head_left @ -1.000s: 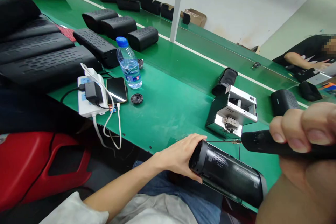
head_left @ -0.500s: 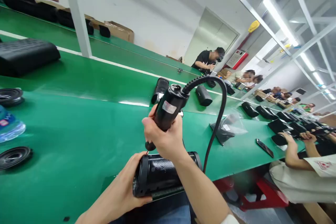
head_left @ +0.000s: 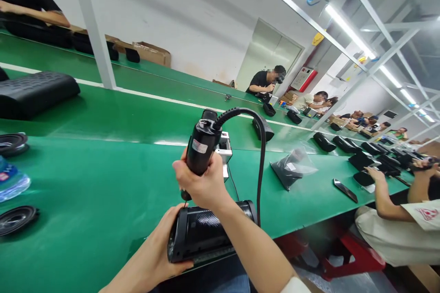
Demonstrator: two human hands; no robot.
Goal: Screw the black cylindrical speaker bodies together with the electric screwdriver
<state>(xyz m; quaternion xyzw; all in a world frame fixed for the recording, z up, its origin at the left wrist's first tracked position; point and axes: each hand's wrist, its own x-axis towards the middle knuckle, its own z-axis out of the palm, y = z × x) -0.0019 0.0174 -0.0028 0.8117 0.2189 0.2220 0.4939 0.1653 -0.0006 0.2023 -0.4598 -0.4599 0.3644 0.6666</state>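
Observation:
My right hand [head_left: 206, 182] is wrapped round a black corded electric screwdriver [head_left: 200, 149], held nearly upright with its bit pointing down. The bit meets the upper left edge of a black speaker housing [head_left: 202, 226] with a perforated panel; whether a screw sits under it cannot be seen. My left hand [head_left: 160, 249] grips the left end of that housing, thumb below and fingers at the top edge. The housing lies on its side at the front edge of the green table. My right forearm hides part of it.
Round speaker drivers [head_left: 17, 219] and a plastic bottle [head_left: 12, 178] stand at the left. A white box-like device [head_left: 225, 144] is behind the screwdriver. To the right are a plastic bag [head_left: 292, 165], a phone [head_left: 344, 190] and a co-worker's arm [head_left: 383, 194]. The cable arches rightward.
The view has shifted slightly. The screwdriver stands a little further left and more of the white device shows behind it. Both hands keep their hold, the bit still at the housing's left edge.

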